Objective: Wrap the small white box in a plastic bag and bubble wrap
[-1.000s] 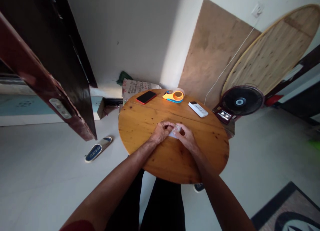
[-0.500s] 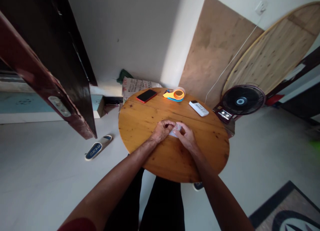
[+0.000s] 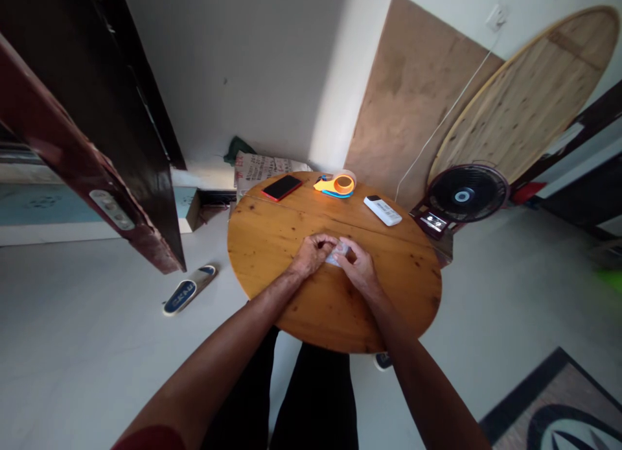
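A small pale piece of paper with pinkish marks lies between my hands, low over the middle of the round wooden table. My left hand is closed, its thumb and fingers pinching the paper's left side. From the right, my right hand grips the same paper with thumb and bent fingers. Much of the paper is covered by my fingers, and its exact kind is too small to make out.
Toward the table's far edge lie a black phone with a red edge, an orange tape dispenser and a white handheld device. Beyond the right edge stands a dark fan. A door is at left, with a slipper on the floor.
The whole view has shifted slightly, so the table and things on it appear a little further left. Both hands keep hold of the paper with almost the same finger positions.
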{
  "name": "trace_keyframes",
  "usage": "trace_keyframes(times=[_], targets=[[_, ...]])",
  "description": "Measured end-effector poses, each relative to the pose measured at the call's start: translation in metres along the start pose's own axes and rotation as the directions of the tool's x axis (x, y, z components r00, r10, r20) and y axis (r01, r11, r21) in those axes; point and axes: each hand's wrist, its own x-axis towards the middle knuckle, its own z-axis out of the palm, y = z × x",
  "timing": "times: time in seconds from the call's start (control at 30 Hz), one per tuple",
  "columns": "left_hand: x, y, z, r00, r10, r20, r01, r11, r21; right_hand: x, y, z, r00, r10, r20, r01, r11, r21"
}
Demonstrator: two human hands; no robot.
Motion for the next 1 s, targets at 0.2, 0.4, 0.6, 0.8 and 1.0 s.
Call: trace_keyframes(times=[0.2,0.4,0.6,0.8,1.0], targets=[[0.000,0.001,0.001,1.000,-0.010,-0.021,0.011,0.999,0.031,0.002,-0.001,-0.002,0.999,0.038,0.038,-0.038,0.999,-0.008],[-0.002,0.008,0.003,0.997,-0.078,-0.023,0.077,0.996,-0.040,-0.005,-0.007,-0.004,1.000,0.006,0.009,-0.006,0.997,0.076],[-0.003,0.016,0.002,0.995,-0.086,-0.051,0.083,0.995,-0.055,-0.008,-0.016,-0.011,0.998,0.040,-0.046,-0.039,0.998,0.040],[-0.006,0.026,0.000,0.990,-0.125,-0.065,0.117,0.987,-0.113,-0.010,-0.011,-0.011,0.997,0.009,-0.076,-0.006,0.999,0.046],[-0.005,0.032,-0.002,0.957,-0.235,-0.171,0.208,0.964,-0.164,-0.012,-0.005,-0.011,0.996,0.011,-0.092,-0.006,0.998,0.055]])
